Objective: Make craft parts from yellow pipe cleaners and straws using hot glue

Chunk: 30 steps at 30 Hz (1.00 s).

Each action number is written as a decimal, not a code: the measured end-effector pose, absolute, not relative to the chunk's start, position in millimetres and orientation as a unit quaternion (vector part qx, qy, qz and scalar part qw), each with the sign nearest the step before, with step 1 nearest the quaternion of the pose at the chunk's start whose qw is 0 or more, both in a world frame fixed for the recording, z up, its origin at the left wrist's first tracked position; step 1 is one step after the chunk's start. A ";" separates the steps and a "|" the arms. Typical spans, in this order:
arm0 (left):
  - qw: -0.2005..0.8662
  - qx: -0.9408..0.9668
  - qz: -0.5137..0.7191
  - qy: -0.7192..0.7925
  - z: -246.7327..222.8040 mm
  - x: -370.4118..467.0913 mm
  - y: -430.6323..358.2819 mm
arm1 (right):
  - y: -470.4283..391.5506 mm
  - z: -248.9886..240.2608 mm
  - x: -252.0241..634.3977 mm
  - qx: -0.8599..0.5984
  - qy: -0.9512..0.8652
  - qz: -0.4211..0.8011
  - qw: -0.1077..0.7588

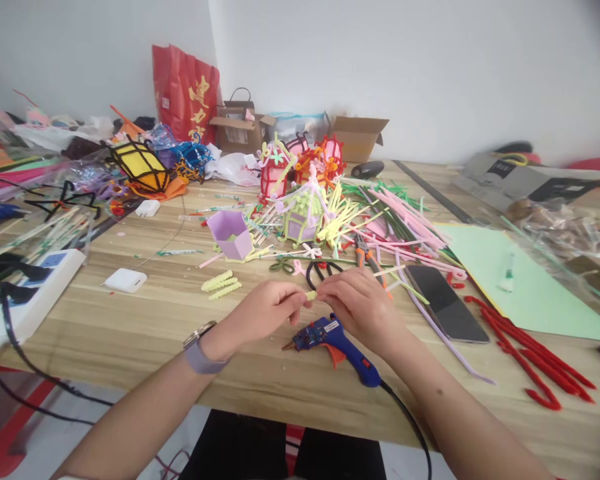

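Note:
Between my two hands is a short pale-yellow pipe cleaner piece [311, 295], mostly covered by fingers. My left hand [269, 308] pinches its left end. On the other end my right hand [357, 305] is closed, and a thin yellow strand sticks out beyond its knuckles. Just below the hands a blue hot glue gun [330, 340] lies on the table, nozzle to the left. To the left rest several twisted yellow pipe cleaner pieces [222, 285]. A purple open paper box [230, 235] stands behind them.
Craft lanterns [300, 213] stand at the back centre beside loose pipe cleaners [405, 213]. Orange-handled pliers [365, 253] lie behind my right hand. A phone [447, 303] and red pipe cleaners [535, 353] lie to the right. A power strip [30, 300] sits at left.

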State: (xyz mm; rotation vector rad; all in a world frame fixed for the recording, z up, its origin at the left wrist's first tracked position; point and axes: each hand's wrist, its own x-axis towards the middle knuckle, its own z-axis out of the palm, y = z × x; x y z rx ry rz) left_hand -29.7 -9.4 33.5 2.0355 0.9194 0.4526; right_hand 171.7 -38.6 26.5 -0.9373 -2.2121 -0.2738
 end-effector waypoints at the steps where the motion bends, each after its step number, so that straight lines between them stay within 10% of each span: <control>1: 0.380 0.827 0.191 0.368 32.1 -29.1 -10.2 | -38.8 26.4 171.5 -0.370 -0.853 -0.103 0.352; 8: -0.046 0.922 0.218 0.315 16.7 -21.7 -28.4 | -39.2 29.8 172.4 -0.447 -0.813 0.030 0.373; 18: 0.313 0.822 0.231 0.417 34.4 -24.6 -17.8 | -35.9 30.6 179.5 -0.377 -0.862 -0.090 0.328; 30: -0.143 0.917 0.236 0.289 16.1 -21.0 -33.9 | -35.9 28.9 176.4 -0.426 -0.830 0.034 0.358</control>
